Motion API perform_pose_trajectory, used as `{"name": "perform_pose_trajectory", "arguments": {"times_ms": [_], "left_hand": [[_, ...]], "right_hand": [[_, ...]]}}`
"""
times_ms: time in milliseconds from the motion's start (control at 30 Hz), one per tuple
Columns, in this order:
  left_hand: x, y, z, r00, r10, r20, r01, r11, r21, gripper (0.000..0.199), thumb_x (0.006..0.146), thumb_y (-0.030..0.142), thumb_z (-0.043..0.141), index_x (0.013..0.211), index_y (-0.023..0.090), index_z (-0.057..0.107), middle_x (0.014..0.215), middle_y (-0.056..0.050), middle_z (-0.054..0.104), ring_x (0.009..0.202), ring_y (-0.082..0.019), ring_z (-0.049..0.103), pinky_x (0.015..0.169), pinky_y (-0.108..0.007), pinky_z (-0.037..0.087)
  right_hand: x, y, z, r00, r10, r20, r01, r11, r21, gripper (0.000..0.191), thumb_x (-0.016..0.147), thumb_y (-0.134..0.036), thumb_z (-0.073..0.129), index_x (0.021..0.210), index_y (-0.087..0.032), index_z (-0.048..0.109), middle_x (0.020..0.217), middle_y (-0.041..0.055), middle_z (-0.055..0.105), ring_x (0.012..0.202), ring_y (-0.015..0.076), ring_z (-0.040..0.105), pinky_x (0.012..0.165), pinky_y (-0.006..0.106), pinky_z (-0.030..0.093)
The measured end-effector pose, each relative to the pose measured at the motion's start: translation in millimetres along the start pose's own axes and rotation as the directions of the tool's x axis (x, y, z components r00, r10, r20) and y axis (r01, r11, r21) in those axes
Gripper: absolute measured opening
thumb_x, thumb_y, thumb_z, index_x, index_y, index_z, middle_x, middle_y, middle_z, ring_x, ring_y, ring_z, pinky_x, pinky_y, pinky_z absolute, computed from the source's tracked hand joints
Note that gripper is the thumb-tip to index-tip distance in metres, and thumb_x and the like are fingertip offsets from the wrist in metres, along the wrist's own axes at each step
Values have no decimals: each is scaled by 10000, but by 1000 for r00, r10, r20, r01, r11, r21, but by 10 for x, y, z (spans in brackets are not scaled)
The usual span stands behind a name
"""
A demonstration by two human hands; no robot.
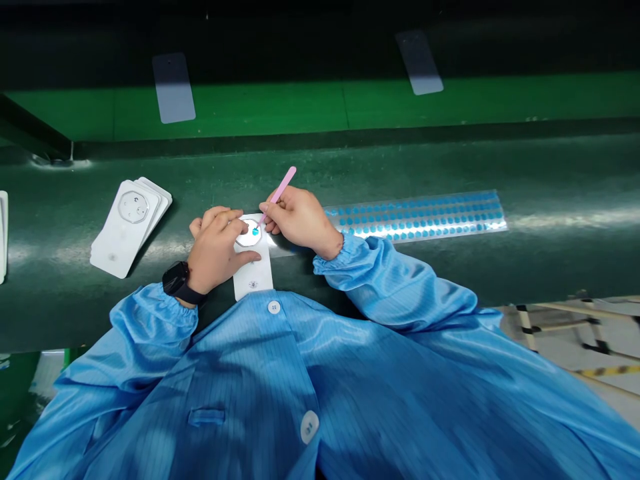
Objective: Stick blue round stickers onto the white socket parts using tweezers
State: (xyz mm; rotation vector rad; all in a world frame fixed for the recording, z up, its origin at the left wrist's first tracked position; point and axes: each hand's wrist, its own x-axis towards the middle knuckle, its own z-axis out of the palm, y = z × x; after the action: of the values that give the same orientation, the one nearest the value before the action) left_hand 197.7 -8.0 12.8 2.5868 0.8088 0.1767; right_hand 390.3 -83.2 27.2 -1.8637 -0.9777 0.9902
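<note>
A white rounded panel (253, 275) with an octagonal recess lies on the dark green surface in front of me. My left hand (216, 243) rests on its left side, thumb and index finger apart, the index fingertip at the recess. In my right hand (301, 219) are pink tweezers (284, 183), pinched between thumb and fingers and slanting down to the recess. At their tip a small blue-green dot (255, 232) shows inside the recess; I cannot tell whether the tip grips it.
A clear sheet with rows of blue dots (420, 217) lies to the right. Several similar white panels (125, 230) are stacked at the left, with another panel edge (3, 237) farther left. Two pale cards (174, 90) (420, 63) stand at the back. A dark post (37, 130) rises at the left.
</note>
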Motion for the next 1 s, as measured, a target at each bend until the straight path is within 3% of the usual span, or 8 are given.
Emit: {"name": "perform_pose_trajectory", "arguments": {"times_ms": [467,667,833,1000], "left_hand": [[-8,-84,21,997,71,-17,-70,995,66,408,816,361,990,1198,277,871,1478,-168,742,1429,-453,588,1109,-635,468],[-9,-74,-14,996,88,-9,-86,991,106,359,840,396,975,1179,307,899,1483,-180,742,1411,-475,595,1079,-665,464],[-16,-84,-35,997,77,13,-78,986,147,312,874,423,947,1172,344,903,1500,-168,738,1411,-475,589,1037,-655,451],[-25,-37,-98,997,67,33,-72,979,190,322,883,382,934,1201,347,899,1525,-163,730,1427,-476,578,1041,-646,456]], "right_hand": [[48,94,30,997,-81,10,82,995,-54,159,1053,-130,689,913,-188,643,683,-27,731,683,155,755,713,263,576],[33,40,24,997,-68,22,70,995,-68,205,1056,-122,685,890,-199,594,702,-30,719,699,160,753,726,270,562],[47,52,36,996,-85,36,88,992,-94,129,1053,-118,677,944,-181,649,717,-13,741,752,179,776,748,278,568],[42,17,41,993,-114,-40,111,992,-63,177,1005,-104,729,874,-185,643,655,-38,697,686,156,740,708,250,544]]}}
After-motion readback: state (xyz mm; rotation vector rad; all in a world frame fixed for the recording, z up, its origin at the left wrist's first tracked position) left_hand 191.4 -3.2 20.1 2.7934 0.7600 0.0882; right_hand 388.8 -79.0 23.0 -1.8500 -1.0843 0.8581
